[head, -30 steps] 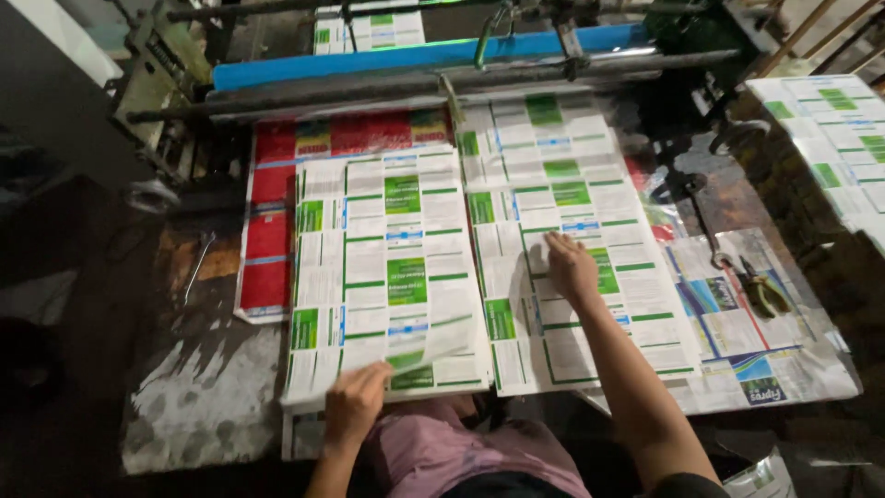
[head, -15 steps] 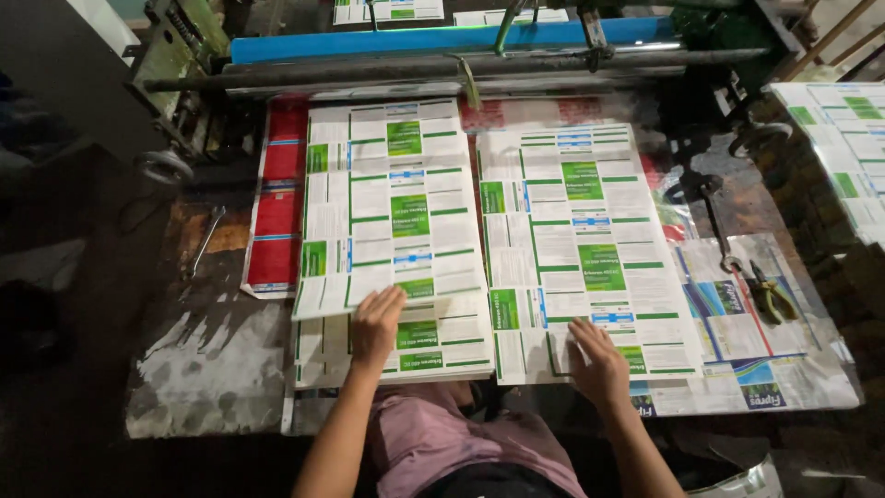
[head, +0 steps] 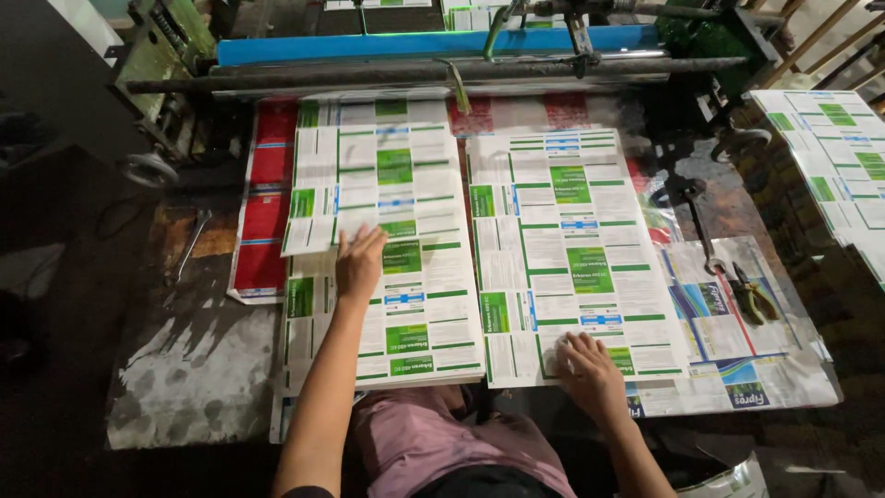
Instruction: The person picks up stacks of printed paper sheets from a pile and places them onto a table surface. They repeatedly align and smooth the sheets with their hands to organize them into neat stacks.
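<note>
Hands — left hand [head: 358, 263], right hand [head: 588, 369] — press two sheet stacks [head: 572, 249].

White-and-green printed sheets [head: 572, 249], red sheets [head: 263, 166], blue bar [head: 433, 44].

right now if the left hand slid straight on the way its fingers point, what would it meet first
The left hand lies flat on the left stack of printed sheets, fingers pointing up toward the machine. Sliding on, it would likely cross more of that stack, then meet the dark metal roller bar, though depth is hard to judge.
</note>
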